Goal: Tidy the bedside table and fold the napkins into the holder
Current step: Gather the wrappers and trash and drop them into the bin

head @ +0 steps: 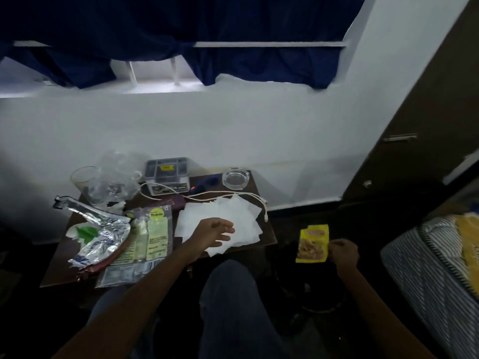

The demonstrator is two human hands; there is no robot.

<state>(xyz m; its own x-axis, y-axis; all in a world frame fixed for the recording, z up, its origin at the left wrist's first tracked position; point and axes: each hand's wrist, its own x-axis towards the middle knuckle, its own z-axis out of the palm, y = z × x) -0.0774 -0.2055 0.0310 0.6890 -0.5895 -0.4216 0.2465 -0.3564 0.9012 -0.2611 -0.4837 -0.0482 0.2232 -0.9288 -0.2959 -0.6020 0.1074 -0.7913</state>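
Napkins sit in a loose white pile on right half of worktop, left grip over their near edge with fingers apart and relaxed, right grip clamped on yellow snack packet just off worktop's right side.

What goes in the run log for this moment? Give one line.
left hand: open over napkins | right hand: pinches yellow packet beside table | foil wrapper: on table
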